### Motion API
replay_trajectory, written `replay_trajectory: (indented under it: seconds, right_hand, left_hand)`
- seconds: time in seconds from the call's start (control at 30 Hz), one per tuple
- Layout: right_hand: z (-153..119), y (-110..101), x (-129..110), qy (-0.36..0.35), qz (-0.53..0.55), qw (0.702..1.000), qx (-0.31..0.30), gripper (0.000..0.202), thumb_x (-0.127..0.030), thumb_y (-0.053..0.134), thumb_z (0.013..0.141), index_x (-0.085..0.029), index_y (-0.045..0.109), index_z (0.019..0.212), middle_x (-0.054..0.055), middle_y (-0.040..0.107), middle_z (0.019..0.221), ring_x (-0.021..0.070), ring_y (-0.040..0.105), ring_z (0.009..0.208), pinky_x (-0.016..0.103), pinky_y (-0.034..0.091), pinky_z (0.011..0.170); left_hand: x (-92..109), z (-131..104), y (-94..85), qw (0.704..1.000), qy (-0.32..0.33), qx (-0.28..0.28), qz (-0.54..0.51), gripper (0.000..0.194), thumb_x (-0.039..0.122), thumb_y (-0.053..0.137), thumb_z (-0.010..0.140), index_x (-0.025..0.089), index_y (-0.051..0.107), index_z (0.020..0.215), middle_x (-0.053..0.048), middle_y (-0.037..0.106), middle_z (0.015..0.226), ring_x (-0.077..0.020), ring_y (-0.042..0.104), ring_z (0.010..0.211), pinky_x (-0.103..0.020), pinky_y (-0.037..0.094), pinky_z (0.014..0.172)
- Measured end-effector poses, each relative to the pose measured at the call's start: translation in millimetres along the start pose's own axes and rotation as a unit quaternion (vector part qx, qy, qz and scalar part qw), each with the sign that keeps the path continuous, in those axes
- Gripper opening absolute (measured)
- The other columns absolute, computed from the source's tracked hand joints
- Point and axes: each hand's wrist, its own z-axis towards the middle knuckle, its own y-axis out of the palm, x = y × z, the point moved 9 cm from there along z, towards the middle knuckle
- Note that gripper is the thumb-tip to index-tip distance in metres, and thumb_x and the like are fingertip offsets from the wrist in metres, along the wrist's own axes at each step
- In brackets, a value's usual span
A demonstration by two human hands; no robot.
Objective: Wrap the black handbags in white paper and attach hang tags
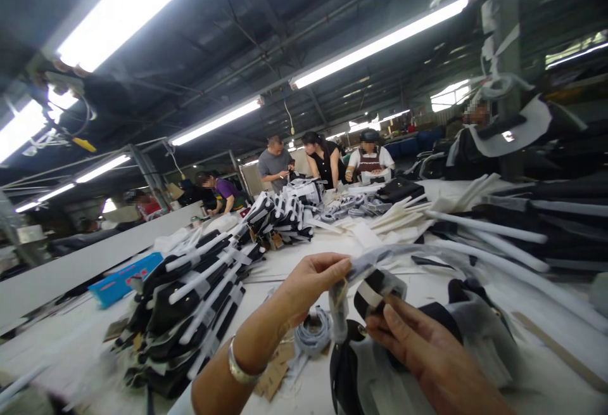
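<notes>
Premises: factory hall, dark roof with long strip lights (216, 121) overhead.
Tabletop: white tabletop (285, 263) running away from me, crowded with goods.
Left grip: my left hand (308, 285), silver bracelet (240, 367) on the wrist, fingers pinched shut on the upper end of a clear plastic sleeve (380, 260).
Right grip: my right hand (418, 345), thumb and fingers closed on the black-and-white strap piece (377, 291) inside that sleeve.
Item location: strap piece held just above the tabletop, between both hands, directly in front of me.
Beneath the hands: black bag (351, 364) under plastic; a coil of grey cord (312, 332) just left of it.
Left side: heap of black bags with white-wrapped handles (190, 301); blue box (124, 279) beyond it.
Right side: long white-wrapped straps (494, 237) laid across dark goods.
Far end: several people (327, 160) standing at the tabletop, well apart from me.
</notes>
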Motion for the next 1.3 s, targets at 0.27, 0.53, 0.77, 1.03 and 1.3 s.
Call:
replay_trajectory:
  seconds: [0.27,0.53,0.77,1.03,1.3]
  right_hand:
    - [-6,38,-17,-0.047,0.102,0.992,-0.054,0.042,-0.053,0.081,0.078,-0.021,0.078,0.106,0.009,0.073,0.115,0.0257,0.065,0.112,0.040,0.051,0.105]
    - [-3,41,-17,-0.044,0.138,0.988,-0.054,0.035,-0.048,0.080,0.080,-0.022,0.079,0.103,0.006,0.072,0.118,0.0258,0.065,0.114,0.040,0.049,0.108]
    - [-14,40,-27,-0.040,0.115,0.992,-0.037,0.042,-0.051,0.083,0.075,-0.020,0.078,0.103,0.010,0.072,0.121,0.0324,0.062,0.120,0.047,0.048,0.109]
    - [-25,29,-31,-0.038,0.040,0.998,-0.015,0.058,-0.055,0.082,0.075,-0.021,0.072,0.121,0.016,0.073,0.118,0.0356,0.061,0.123,0.055,0.040,0.113]
    - [-20,20,-33,-0.080,-0.050,0.995,-0.027,0.055,-0.054,0.086,0.069,-0.028,0.075,0.117,0.010,0.075,0.116,0.0339,0.064,0.119,0.048,0.048,0.108]
  left_hand:
    - [8,1,4.4,1.000,0.006,0.004,-0.010,0.038,0.048,0.088,0.067,0.017,0.078,0.087,-0.003,0.072,0.082,-0.0115,0.059,0.073,-0.022,0.045,0.074]
    - [15,1,1.9,0.998,0.036,0.029,0.045,0.043,0.048,0.088,0.066,0.016,0.071,0.090,-0.003,0.066,0.083,-0.0126,0.058,0.077,-0.024,0.043,0.072]
    - [9,-1,17.2,0.996,-0.023,-0.059,0.070,0.050,0.060,0.081,0.071,0.015,0.068,0.089,-0.003,0.065,0.084,-0.0132,0.056,0.077,-0.025,0.040,0.073]
    - [6,1,15.6,0.999,-0.020,-0.030,0.006,0.051,0.059,0.084,0.067,0.015,0.070,0.088,-0.002,0.068,0.081,-0.0134,0.059,0.075,-0.024,0.043,0.075]
    - [5,-8,22.1,0.996,-0.059,-0.069,0.002,0.045,0.057,0.081,0.072,0.016,0.073,0.087,-0.003,0.068,0.082,-0.0140,0.058,0.074,-0.024,0.042,0.075]
